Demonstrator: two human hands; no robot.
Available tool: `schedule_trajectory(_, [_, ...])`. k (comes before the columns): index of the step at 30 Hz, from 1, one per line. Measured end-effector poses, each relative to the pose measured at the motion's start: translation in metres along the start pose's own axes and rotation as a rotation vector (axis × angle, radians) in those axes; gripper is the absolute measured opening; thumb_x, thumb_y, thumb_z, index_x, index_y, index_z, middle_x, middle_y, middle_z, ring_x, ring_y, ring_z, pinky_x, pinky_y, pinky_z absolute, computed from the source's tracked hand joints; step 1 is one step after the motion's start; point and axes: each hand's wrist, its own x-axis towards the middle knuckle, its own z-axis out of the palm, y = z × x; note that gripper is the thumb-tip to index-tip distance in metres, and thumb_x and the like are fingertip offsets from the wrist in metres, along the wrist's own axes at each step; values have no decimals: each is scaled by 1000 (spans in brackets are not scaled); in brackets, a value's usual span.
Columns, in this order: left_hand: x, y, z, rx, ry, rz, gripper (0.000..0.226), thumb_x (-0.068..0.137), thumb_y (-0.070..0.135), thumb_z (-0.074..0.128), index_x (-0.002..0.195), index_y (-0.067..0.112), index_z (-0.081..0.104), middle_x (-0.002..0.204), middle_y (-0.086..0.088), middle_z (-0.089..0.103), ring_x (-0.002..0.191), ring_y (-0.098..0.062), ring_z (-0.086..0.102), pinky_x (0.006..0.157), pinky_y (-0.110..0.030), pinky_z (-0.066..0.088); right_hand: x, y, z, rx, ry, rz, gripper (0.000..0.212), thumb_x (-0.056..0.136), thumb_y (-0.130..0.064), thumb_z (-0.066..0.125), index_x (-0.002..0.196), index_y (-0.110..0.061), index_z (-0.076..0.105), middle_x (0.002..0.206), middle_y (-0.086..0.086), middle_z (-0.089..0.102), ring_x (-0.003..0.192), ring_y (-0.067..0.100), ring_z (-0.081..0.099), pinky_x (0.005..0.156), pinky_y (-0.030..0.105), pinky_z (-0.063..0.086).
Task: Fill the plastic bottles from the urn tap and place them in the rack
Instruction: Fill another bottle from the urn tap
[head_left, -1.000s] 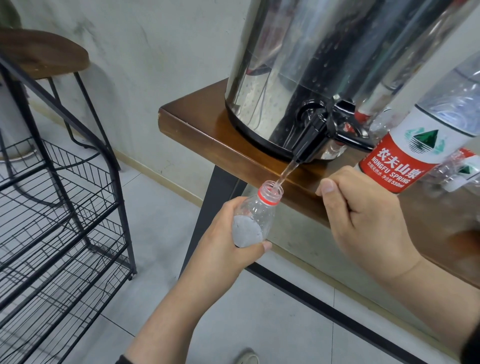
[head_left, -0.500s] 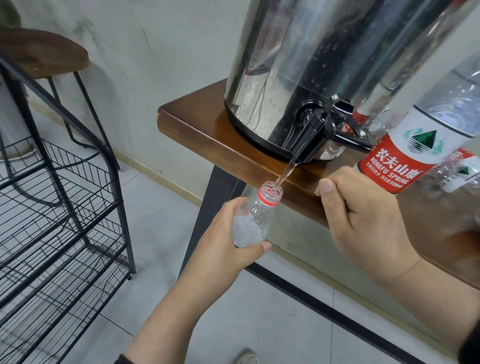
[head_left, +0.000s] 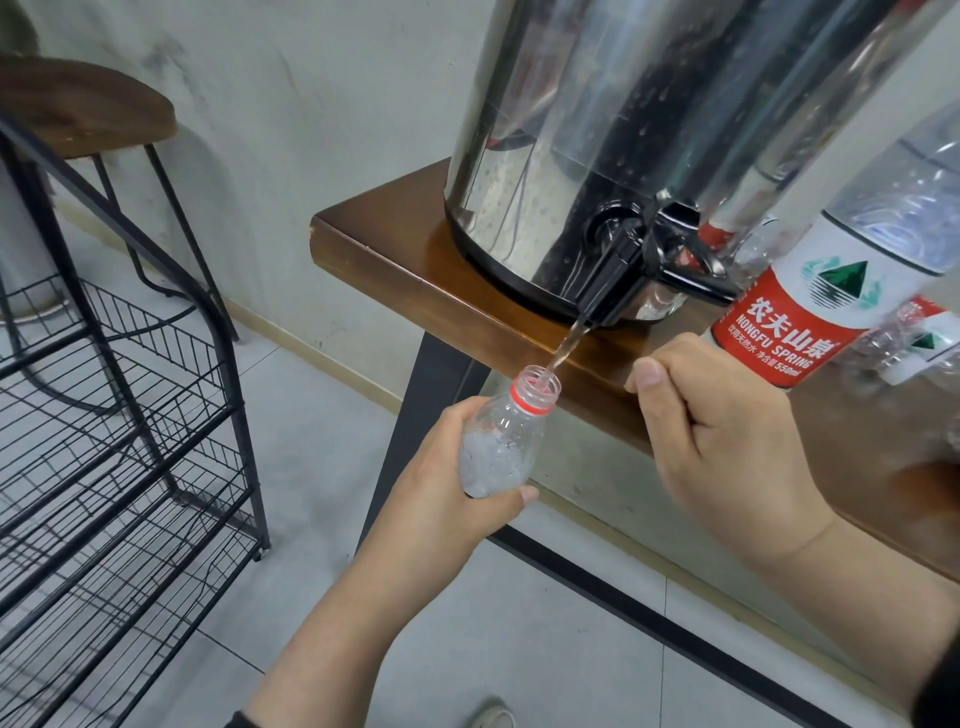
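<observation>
Standing empty at far left, the wire rack waits while your left hand grips the tilted bottle under the urn tap, water streaming in; your right hand, fingers curled, holds the labelled bottle.

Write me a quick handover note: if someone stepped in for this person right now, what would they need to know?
Left hand grips the small bottle, tilted, its mouth under the urn tap; water is streaming in.
Right hand is curled at the table edge; whether it holds anything is hidden.
Labelled bottle stands on the table beside the urn.
Wire rack on the left shows no bottles.
Left: finish filling, close the tap, rack it, then do the others.
</observation>
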Motion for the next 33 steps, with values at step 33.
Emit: schedule_trajectory(33, [-5,8,-1,11,5,11,66,81,39,84,117,66,36,119,42,49,115,23,43,76,5,39,4,-18,-30,386,142,102,18,103,-51,42,117,-58,50,82,-7,57,60,28,54,57,48,48])
